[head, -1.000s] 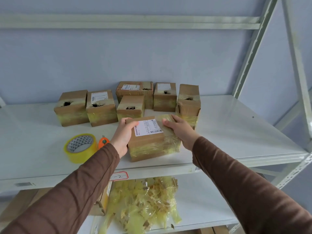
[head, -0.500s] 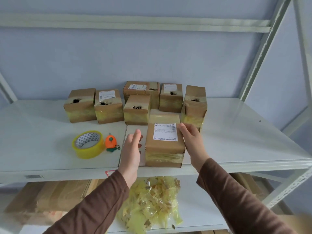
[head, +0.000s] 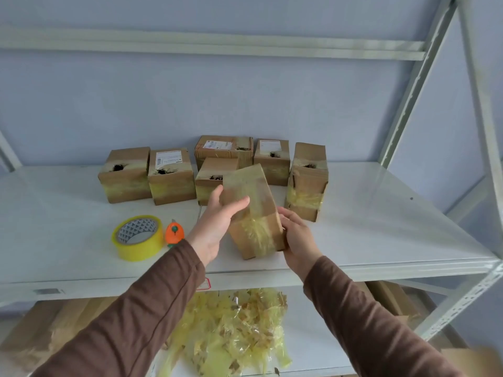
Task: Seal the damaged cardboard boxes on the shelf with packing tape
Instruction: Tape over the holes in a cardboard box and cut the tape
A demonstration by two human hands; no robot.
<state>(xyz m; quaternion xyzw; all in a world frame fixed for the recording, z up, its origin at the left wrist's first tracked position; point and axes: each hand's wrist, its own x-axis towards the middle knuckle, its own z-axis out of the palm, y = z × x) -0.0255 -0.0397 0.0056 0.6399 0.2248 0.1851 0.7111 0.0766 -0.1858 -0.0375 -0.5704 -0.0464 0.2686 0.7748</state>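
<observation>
Brown cardboard box (head: 251,210) banded with translucent yellow tape, same for six brown boxes behind (head: 123,175), some with white labels and dark holes. Yellow tape roll (head: 137,238), grey-and-white triangle pattern inside core; orange cutter (head: 174,234) with green dot. White shelf (head: 381,227), pale blue wall (head: 245,99), brown sleeves (head: 130,317), yellow tape scraps (head: 231,330) below.
</observation>
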